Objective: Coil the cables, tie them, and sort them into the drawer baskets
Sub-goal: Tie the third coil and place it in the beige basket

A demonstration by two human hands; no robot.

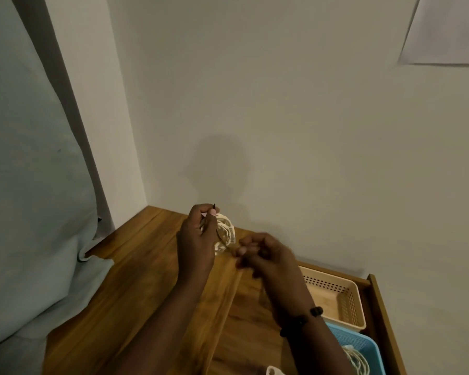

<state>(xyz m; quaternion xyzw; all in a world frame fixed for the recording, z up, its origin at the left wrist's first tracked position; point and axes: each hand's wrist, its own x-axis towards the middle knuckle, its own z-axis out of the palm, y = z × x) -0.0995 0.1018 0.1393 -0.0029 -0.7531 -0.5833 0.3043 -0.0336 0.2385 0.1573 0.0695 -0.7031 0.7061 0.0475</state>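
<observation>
My left hand grips a coiled white cable above the wooden top, and its thumb and fingers pinch a thin dark tie whose tip sticks up. My right hand is blurred just right of the coil, fingers curled, pinching the tie's other end where it leaves the coil. A beige basket sits in the open drawer at the right. Below it a blue basket holds another coiled white cable.
A wooden table top runs under both arms, with the drawer's wooden side at the right. A grey cushion lies against the table's left edge. A small white object shows at the bottom edge. The wall is close behind.
</observation>
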